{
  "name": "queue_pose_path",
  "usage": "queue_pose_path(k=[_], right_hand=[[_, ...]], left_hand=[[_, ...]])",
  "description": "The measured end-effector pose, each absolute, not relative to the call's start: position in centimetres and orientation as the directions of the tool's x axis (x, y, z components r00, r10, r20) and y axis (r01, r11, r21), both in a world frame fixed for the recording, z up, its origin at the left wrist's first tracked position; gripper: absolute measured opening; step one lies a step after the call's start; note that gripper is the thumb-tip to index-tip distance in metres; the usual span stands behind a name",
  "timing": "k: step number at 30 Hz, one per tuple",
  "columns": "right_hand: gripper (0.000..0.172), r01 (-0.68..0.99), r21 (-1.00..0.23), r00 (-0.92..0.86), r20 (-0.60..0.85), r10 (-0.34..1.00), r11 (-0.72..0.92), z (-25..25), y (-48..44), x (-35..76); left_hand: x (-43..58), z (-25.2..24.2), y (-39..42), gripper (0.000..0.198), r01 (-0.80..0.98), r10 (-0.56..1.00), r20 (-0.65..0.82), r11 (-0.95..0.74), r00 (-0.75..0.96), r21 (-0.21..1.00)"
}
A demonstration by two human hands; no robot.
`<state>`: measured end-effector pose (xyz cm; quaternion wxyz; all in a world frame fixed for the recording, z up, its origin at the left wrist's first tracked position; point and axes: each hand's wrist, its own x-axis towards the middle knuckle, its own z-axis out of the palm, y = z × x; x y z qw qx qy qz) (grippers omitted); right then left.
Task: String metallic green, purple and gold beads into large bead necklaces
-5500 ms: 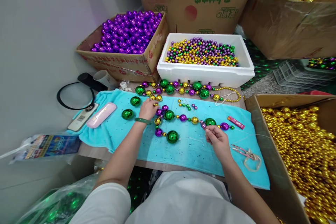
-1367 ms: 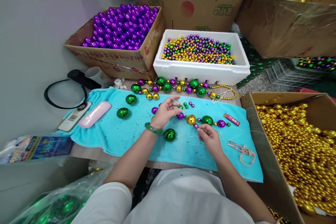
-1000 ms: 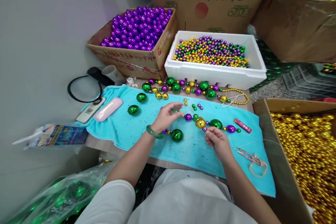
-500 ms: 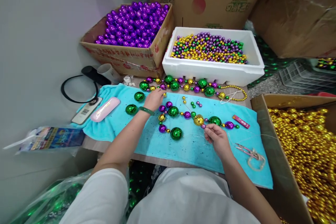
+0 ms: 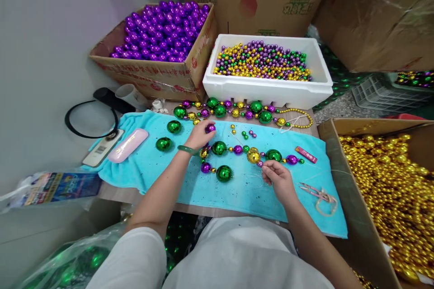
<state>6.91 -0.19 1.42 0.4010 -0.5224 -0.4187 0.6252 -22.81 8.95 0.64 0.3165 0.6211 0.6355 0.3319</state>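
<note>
My left hand (image 5: 199, 136), with a green bangle on the wrist, has its fingers closed on a shiny purple bead (image 5: 210, 128). Just below it, a gold bead (image 5: 204, 153), another purple bead (image 5: 205, 168) and a large green bead (image 5: 224, 173) lie on the towel. My right hand (image 5: 278, 178) pinches the end of a beaded string beside a small purple bead (image 5: 259, 163) and a large gold bead (image 5: 253, 156); its fingertips hide the exact hold. A green bead (image 5: 219, 148) and a green bead (image 5: 273, 156) lie to either side. Thin clear thread trails near the right fingers.
A turquoise towel (image 5: 190, 189) covers the table. Snips (image 5: 318, 193) lie at right, a pink case (image 5: 128, 145) and phone (image 5: 103, 148) at left. Behind stand a white foam box (image 5: 267, 90) of small beads and a carton (image 5: 142, 74) of purple beads. A finished-looking necklace (image 5: 220, 111) lies along the back.
My left hand has come back from the towel's far edge and taken hold of a purple bead. My right hand keeps its pinch in nearly the same place. The view has shifted slightly.
</note>
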Motion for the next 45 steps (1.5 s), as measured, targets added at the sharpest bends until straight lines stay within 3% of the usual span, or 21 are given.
queue_pose_path(k=[2, 3, 5, 7, 10, 23, 28, 35, 40, 45], right_hand=[[0.027, -0.056, -0.944, -0.139, -0.314, 0.939, -0.324, 1.6, -0.3, 6.7], [0.027, -0.054, -0.945, -0.143, -0.313, 0.939, -0.323, 1.6, -0.3, 6.6], [0.027, -0.051, -0.946, -0.153, -0.31, 0.938, -0.321, 1.6, -0.4, 6.4], [0.027, -0.048, -0.947, -0.163, -0.306, 0.938, -0.318, 1.6, -0.5, 6.1], [0.027, -0.035, -0.95, -0.177, -0.3, 0.937, -0.311, 1.7, -0.6, 5.7], [0.026, -0.005, -0.953, -0.171, -0.299, 0.939, -0.304, 2.1, -0.7, 5.7], [0.028, -0.008, -0.954, -0.165, -0.295, 0.941, -0.301, 2.1, -0.8, 5.7], [0.027, 0.012, -0.963, -0.146, -0.267, 0.953, -0.268, 2.1, -0.9, 5.9], [0.026, -0.006, -0.962, -0.136, -0.269, 0.953, -0.272, 1.9, -0.8, 5.7], [0.028, -0.012, -0.951, -0.075, -0.307, 0.949, -0.309, 1.0, -0.4, 5.4]], left_hand=[[-22.0, 1.6, 8.0, 0.036, 0.128, 0.983, -0.055, 0.079, -0.178, 0.989], [-21.5, 2.1, 7.5, 0.036, -0.121, 0.97, -0.136, 0.114, -0.199, 0.986], [-20.5, 3.1, 6.3, 0.031, -0.464, 0.949, -0.283, 0.189, -0.142, 0.866], [-19.6, 3.9, 5.3, 0.023, -0.644, 0.927, -0.367, 0.237, -0.075, 0.728], [-18.7, 4.6, 4.4, 0.017, -0.753, 0.912, -0.407, 0.231, -0.053, 0.616], [-17.6, 4.9, 3.7, 0.016, -0.746, 0.932, -0.351, 0.169, -0.091, 0.644], [-17.4, 5.1, 3.4, 0.024, -0.659, 0.948, -0.3, 0.157, -0.108, 0.736], [-17.1, 4.7, 3.0, 0.031, -0.504, 0.973, -0.129, 0.015, -0.193, 0.864], [-15.8, 4.6, 2.5, 0.065, -0.276, 0.975, 0.055, -0.115, -0.215, 0.954], [-14.0, 4.2, 2.1, 0.084, -0.209, 0.986, 0.063, -0.095, -0.156, 0.973]])
